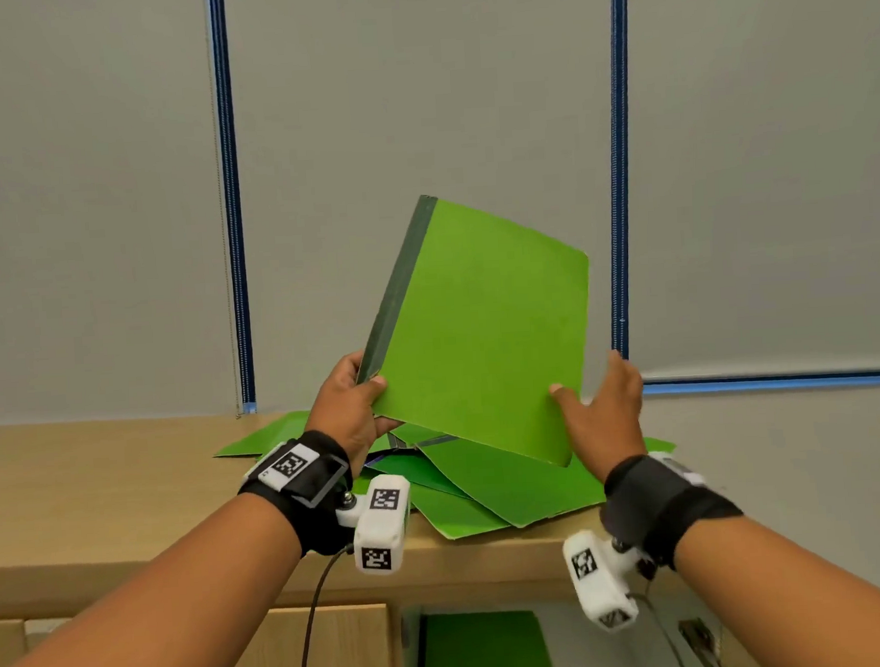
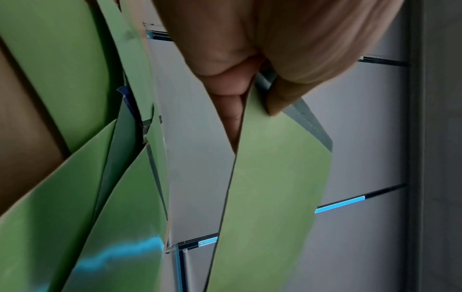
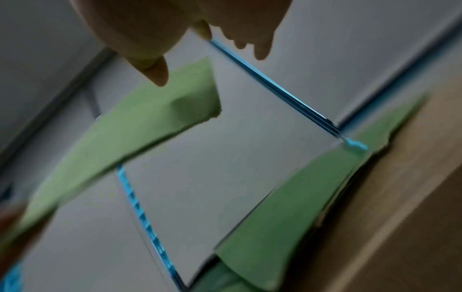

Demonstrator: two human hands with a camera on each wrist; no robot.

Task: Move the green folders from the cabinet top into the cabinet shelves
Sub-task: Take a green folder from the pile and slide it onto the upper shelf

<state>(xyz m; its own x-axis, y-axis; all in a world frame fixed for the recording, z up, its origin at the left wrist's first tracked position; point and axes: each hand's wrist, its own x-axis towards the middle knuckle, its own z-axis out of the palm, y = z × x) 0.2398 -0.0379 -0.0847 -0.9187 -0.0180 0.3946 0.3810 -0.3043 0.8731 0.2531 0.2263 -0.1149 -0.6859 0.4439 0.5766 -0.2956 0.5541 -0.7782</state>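
Light wood cabinet top (image 1: 104, 483), runs L to R along grey wall. Directly on it: messy pile of green folders (image 1: 492, 493), overlapping, fanned at angles, near front edge, one corner overhanging. No other items on the top.

We take the cabinet top (image 1: 104, 483) as our landmark. Left of the heap of green folders (image 1: 487, 489) lying on it, bare wood runs out to the frame edge, free for a hand. Behind it the wall (image 1: 416, 105) closes the way. Above it a raised green folder (image 1: 483, 331), gripped at its spine corner by our left hand (image 1: 350, 404), fills the middle air. Below its front edge an open compartment (image 1: 482, 647) shows another green folder (image 1: 488, 652) inside, with closed doors (image 1: 312, 651) to the left.
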